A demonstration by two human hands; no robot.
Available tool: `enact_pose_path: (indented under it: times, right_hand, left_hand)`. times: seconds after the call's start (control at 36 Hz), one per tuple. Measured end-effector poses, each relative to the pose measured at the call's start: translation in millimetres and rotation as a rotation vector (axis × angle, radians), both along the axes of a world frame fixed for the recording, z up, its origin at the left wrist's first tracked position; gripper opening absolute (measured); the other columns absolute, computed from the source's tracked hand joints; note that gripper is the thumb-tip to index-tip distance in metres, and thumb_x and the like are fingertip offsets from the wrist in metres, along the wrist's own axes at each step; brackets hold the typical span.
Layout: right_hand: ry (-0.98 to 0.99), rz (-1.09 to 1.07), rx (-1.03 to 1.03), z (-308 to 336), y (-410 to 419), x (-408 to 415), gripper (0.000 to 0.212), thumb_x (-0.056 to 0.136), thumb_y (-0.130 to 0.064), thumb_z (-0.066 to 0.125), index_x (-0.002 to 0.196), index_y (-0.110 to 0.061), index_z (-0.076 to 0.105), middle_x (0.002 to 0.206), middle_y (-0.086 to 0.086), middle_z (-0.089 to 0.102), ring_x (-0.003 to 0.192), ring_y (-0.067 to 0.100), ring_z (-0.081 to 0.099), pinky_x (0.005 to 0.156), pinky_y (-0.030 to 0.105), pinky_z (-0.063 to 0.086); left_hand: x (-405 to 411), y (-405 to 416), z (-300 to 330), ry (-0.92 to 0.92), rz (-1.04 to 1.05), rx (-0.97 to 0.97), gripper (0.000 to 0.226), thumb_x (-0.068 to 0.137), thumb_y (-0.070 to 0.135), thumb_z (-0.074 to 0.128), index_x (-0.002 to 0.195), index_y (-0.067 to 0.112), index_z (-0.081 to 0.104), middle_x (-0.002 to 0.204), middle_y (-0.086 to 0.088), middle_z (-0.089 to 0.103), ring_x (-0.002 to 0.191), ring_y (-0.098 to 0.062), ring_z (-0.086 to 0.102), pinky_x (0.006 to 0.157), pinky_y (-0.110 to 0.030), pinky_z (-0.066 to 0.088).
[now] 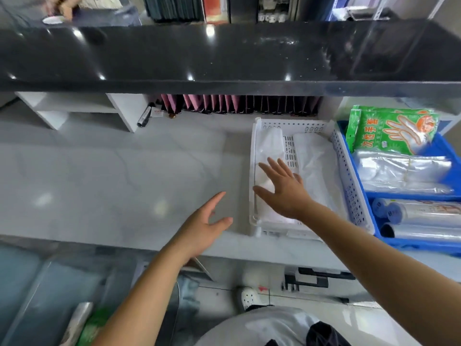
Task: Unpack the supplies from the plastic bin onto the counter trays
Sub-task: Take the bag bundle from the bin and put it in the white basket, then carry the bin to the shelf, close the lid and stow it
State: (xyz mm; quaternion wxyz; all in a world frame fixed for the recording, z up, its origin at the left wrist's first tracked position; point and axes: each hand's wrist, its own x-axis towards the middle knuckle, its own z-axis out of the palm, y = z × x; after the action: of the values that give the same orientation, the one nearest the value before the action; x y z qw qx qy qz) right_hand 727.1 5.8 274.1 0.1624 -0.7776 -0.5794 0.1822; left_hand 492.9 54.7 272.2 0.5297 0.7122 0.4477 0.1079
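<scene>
A white perforated tray (pixel 349 171) sits on the pale counter (pixel 112 176) and holds stacks of white plastic bags (pixel 316 161). My right hand (pixel 284 188) hovers open over the tray's left part, fingers spread, holding nothing. My left hand (pixel 202 228) is open just left of the tray's near corner, above the counter edge. To the right a blue tray (pixel 446 146) holds a green pack of disposable gloves (pixel 389 128), clear bag packs (pixel 401 171) and film rolls (pixel 424 216). A clear plastic bin (pixel 37 290) stands low at the left with a green pack (pixel 94 325) inside.
A black raised countertop (pixel 224 53) overhangs the back of the counter. Under it stand a white shelf unit (pixel 79 108) and a row of pink and dark folders (pixel 237 104). Another person's hand (pixel 59 7) is at the top left. A white shoe (pixel 249 297) is on the floor.
</scene>
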Motion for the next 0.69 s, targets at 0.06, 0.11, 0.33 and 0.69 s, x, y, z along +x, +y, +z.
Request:
enact_pose_path:
  times: [0.06,0.11,0.33,0.69]
  right_hand:
    - [0.035,0.002,0.036,16.4,-11.9,-30.2,0.068,0.096,-0.056,0.043,0.155,-0.03,0.021,0.166,-0.005,0.009,0.152,0.016,-0.001,0.12,0.053,0.006]
    - [0.061,0.031,0.09,29.8,-24.5,-66.2,0.067,0.096,-0.055,0.045,0.155,-0.029,0.025,0.165,-0.003,0.014,0.152,0.017,0.003,0.121,0.051,0.011]
    - [0.163,0.243,0.07,13.3,-87.5,-232.1,0.062,0.096,-0.052,0.047,0.152,-0.034,0.029,0.164,-0.007,0.018,0.152,0.014,0.004,0.12,0.044,0.007]
    - [-0.006,0.643,-0.462,-92.4,-123.2,-381.7,0.065,0.094,-0.056,0.047,0.152,-0.037,0.025,0.164,-0.004,0.019,0.151,0.018,0.009,0.12,0.044,0.011]
  left_hand:
    - [-32.2,-11.8,1.8,0.028,0.0,0.09,0.069,0.092,0.041,0.064,0.15,0.049,0.027,0.155,0.02,0.032,0.14,0.0,0.032,0.117,-0.03,0.029]
    - [-66.8,-27.2,1.7,0.026,0.03,0.163,0.07,0.092,0.04,0.064,0.151,0.045,0.027,0.157,0.022,0.027,0.143,0.004,0.024,0.118,-0.029,0.024]
    - [-221.5,-109.7,-30.8,0.116,0.318,0.237,0.075,0.088,0.031,0.072,0.151,0.031,0.032,0.156,0.005,0.031,0.144,-0.014,0.03,0.118,-0.019,0.021]
    - [-399.1,-255.5,-127.9,0.136,0.961,-0.252,0.084,0.08,0.035,0.078,0.15,0.033,0.032,0.149,0.008,0.045,0.128,0.003,0.045,0.098,-0.017,0.039]
